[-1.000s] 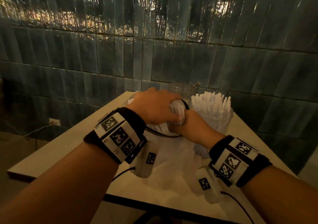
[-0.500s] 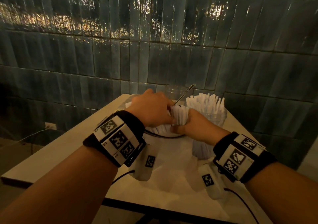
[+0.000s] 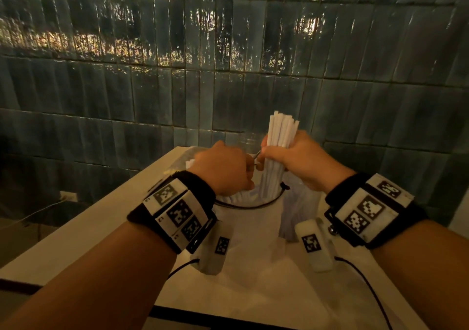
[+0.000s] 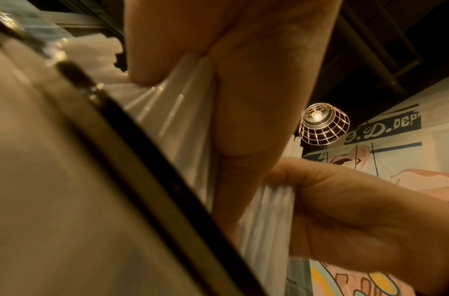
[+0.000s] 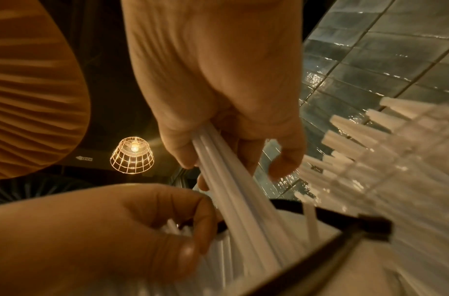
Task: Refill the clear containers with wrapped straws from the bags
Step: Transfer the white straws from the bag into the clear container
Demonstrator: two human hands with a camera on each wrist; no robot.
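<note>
My right hand (image 3: 297, 159), clenched around a bundle of wrapped straws (image 3: 280, 136), has lifted it upright, mostly clear of the bag (image 3: 243, 202), while my left hand (image 3: 223, 169) seemingly pinches the straws remaining inside, so the clear container (image 5: 385, 164) comes next.

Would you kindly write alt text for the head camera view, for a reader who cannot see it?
The right hand lifts a bundle of wrapped straws out of a bag on a table, while the left hand holds down the straws left inside. A dark tiled wall stands behind.
</note>
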